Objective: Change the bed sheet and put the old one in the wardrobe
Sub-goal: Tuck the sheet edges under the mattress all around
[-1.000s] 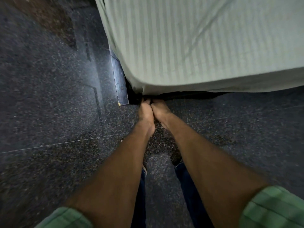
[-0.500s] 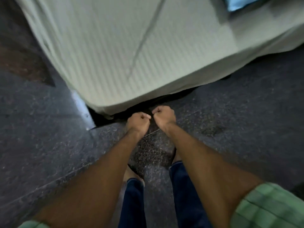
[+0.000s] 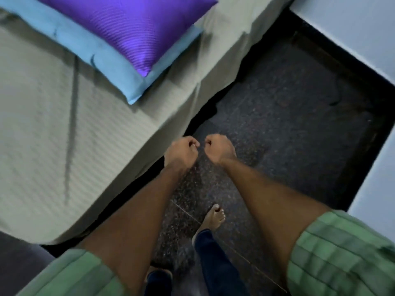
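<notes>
A pale green striped bed sheet [image 3: 102, 133] covers the mattress at the left, its edge hanging down the side. On it lies a purple pillow [image 3: 132, 26] on top of a light blue cloth [image 3: 119, 69]. My left hand [image 3: 181, 152] and my right hand [image 3: 220, 149] are held out side by side over the dark floor, just off the bed's edge. Both are curled into fists with nothing in them, and neither touches the sheet.
Dark speckled floor [image 3: 288, 124] runs between the bed and a pale wall [image 3: 352, 26] with a black skirting at the right. My bare foot [image 3: 214, 216] and blue trouser legs stand below the hands.
My hands came away from the underside of the bed's corner and closed into fists. The view swung along the bed, bringing the purple pillow and the wall into sight.
</notes>
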A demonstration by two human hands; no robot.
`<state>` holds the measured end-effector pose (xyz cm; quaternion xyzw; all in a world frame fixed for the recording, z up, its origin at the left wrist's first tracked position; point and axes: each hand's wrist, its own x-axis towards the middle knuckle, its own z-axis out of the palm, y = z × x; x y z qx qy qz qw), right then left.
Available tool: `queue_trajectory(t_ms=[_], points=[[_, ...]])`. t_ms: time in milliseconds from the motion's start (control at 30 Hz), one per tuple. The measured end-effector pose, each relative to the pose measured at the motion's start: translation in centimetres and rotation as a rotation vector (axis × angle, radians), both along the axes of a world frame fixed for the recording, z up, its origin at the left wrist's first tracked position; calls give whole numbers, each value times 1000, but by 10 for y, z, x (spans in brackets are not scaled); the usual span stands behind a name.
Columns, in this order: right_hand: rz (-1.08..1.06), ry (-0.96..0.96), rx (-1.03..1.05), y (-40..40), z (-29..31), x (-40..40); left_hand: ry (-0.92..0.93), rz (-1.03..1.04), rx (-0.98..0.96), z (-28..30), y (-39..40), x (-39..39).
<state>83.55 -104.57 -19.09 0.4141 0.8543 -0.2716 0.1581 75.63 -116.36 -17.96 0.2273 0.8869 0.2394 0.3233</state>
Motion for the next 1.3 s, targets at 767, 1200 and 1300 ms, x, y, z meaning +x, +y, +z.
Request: queue_trajectory(t_ms=[767, 1200, 1300], points=[[-170, 217, 74, 483, 3, -101, 252, 107, 156, 12, 498, -111], [218, 227, 72, 797, 4, -209, 437, -74, -8, 1, 802, -190], [373, 173, 165, 859, -11, -239, 411, 58, -31, -16, 852, -210]])
